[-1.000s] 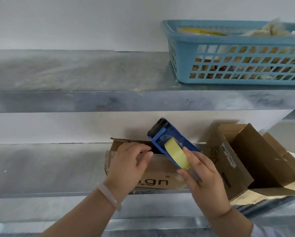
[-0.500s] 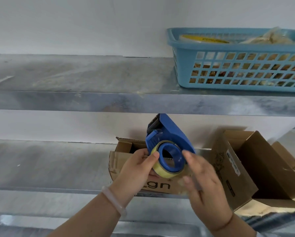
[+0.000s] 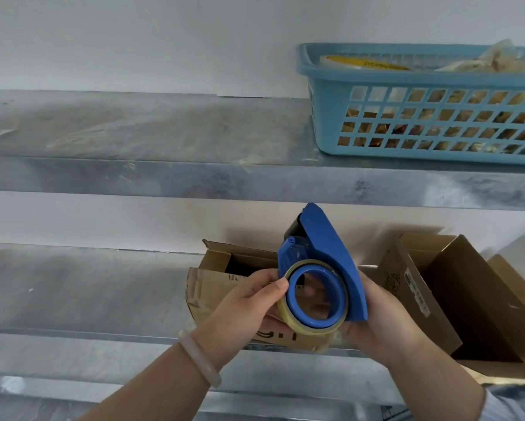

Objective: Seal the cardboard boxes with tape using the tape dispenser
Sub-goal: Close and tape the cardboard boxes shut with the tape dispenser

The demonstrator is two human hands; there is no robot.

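Gripping the tape dispenser (image 3: 331, 253) from its right side, my right hand (image 3: 382, 323) holds it above the shelf (image 3: 88, 284) edge while my left hand (image 3: 243, 305) pinches the tape roll (image 3: 288, 318). Behind sits an open box (image 3: 206, 287), a second box (image 3: 467, 299) tipped alongside.

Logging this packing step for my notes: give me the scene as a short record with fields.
tool: blue tape dispenser, cutter end up
left hand: pinches the tape roll at its rim
right hand: grips the tape dispenser's body
small cardboard box: middle shelf, top flaps open
larger cardboard box: right of it, open
blue basket: upper shelf
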